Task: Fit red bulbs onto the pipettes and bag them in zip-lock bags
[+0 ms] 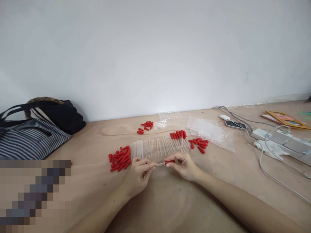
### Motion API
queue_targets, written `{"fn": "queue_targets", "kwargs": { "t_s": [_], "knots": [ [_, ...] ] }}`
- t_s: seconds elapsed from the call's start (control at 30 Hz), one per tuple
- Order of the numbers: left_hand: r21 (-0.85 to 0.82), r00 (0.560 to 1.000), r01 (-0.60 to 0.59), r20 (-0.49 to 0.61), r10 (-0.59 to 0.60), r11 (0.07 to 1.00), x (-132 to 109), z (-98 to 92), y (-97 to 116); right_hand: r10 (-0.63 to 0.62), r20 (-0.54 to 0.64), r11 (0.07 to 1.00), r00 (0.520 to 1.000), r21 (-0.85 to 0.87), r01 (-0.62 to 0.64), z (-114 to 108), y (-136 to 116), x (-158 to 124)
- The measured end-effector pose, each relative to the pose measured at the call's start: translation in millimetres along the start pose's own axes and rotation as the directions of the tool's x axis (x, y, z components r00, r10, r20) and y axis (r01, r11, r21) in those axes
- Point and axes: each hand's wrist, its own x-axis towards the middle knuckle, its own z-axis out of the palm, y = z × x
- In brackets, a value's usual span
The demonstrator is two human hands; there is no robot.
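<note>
A clear dropper tube (160,164) is held between the two hands, just above the near part of the counter (160,204), with its long axis running crosswise from left to right and tilted slightly upward toward the right. Its left end is pinched between the thumb and fingers of the left hand (139,174); at its right end a red rubber bulb (169,162) is gripped by the thumb and fingertips of the right hand (183,165). Tube and bulb are roughly lined up on one axis, and the bulb's mouth is met by the tube's end, though how deeply the tube is seated cannot be told. The bulb is reached by the right hand alone, the left being kept apart from it by the bare length of tube.

Beyond the hands, a left row of tubes (141,149) and a right row of tubes (165,146) are laid out, pointing away; at the right row's far end, several red bulbs (178,134) are seen. The left row is flanked by a large bulb pile (120,158), the right row by a smaller bulb pile (200,142). Clear plastic bags (209,129) are spread farther back. Nothing is seen standing between the two hands except the held pieces.
</note>
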Motion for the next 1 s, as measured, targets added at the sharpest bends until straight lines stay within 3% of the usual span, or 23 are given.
{"fn": "queue_targets", "kwargs": {
  "t_s": [0.27,0.53,0.77,0.87,1.0],
  "knots": [
    [0.019,1.0,-0.019,0.011,0.019,1.0,-1,0.6,3,-0.138,0.101,0.979,0.985,-0.139,0.152,-6,-2,1],
    [0.076,0.993,-0.092,-0.073,0.098,0.993,-5,9.1,-1,-0.203,0.127,0.953,0.971,-0.204,0.226,-5,-6,0],
    [0.032,0.992,-0.055,-0.11,0.058,0.998,-2,7.5,6,-0.121,0.006,0.98,0.993,-0.159,0.12,-1,-2,0],
    [-0.015,0.998,-0.012,-0.067,0.011,1.0,0,5.5,7,-0.095,0.073,0.992,0.993,-0.077,0.101,-7,-2,1],
    [-0.05,0.999,0.017,-0.031,-0.019,0.999,1,4.1,8,-0.199,0.152,0.965,0.968,-0.142,0.221,-14,-5,2]
  ]
}}
